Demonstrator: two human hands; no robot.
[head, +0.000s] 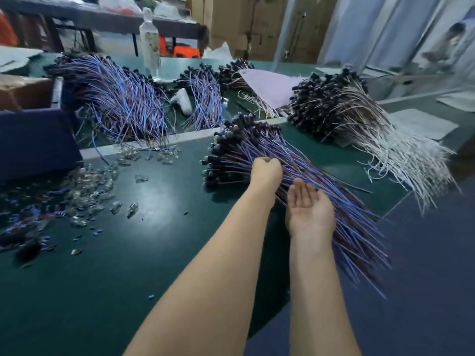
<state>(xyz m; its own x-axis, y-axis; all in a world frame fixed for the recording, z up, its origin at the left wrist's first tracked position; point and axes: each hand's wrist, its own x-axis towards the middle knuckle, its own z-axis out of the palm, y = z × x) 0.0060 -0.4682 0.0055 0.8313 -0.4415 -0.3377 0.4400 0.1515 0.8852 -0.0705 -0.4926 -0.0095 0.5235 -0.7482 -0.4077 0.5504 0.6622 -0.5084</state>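
- My left hand (266, 170) has its fingers curled down into the wire bunch (257, 146), and I think they pinch a few wires
- My right hand (309, 210) is open, palm up, holding nothing
- The bunch lies on the green worktop (180, 253), right of the middle
- The job looks just begun, and most wires are still left
- My left fingertips are hidden
- The little clear bits (97, 186) on the left are too blurry to name
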